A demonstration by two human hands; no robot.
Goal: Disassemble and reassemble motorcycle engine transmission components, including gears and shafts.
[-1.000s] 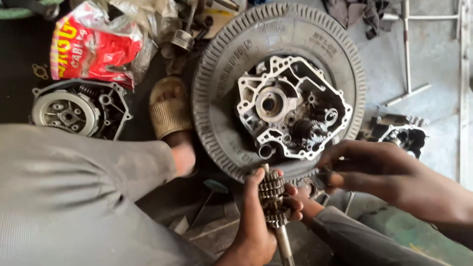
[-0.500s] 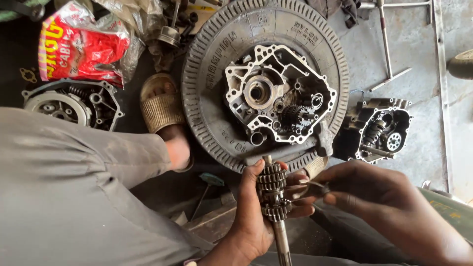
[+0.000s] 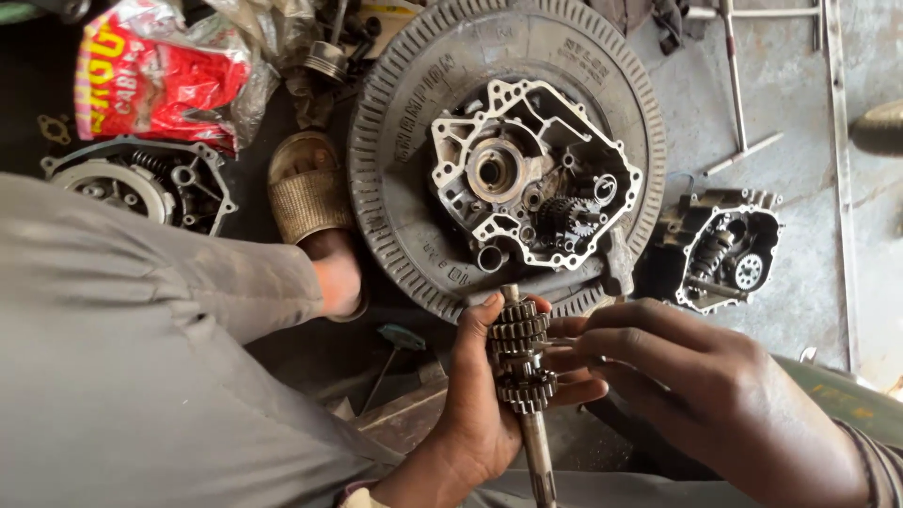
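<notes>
While the left hand [image 3: 480, 404] wraps its fingers around a gear shaft [image 3: 523, 362], holding it upright just below the tyre [image 3: 395, 169], the right hand [image 3: 696, 386] comes in from the side with thumb and forefinger pinched at the upper gears. That shaft looks like solid steel, so heavy for its size, rigid and probably oily; the bare rod under the toothed stack seems the safest place to grip, since the teeth are sharp and the loose gears may slide.

Far left of the tyre lies a round clutch cover [image 3: 132, 183], and above it a crumpled red plastic bag [image 3: 160, 80] with yellow lettering. A woven sandal [image 3: 306, 193] on a foot touches the tyre's left edge. Inside the tyre rests an engine case half [image 3: 531, 169], pale metal with gears showing. Right of the tyre sits a darker case half [image 3: 720, 249] on the concrete, with a long cross wrench [image 3: 738, 85] above it.
</notes>
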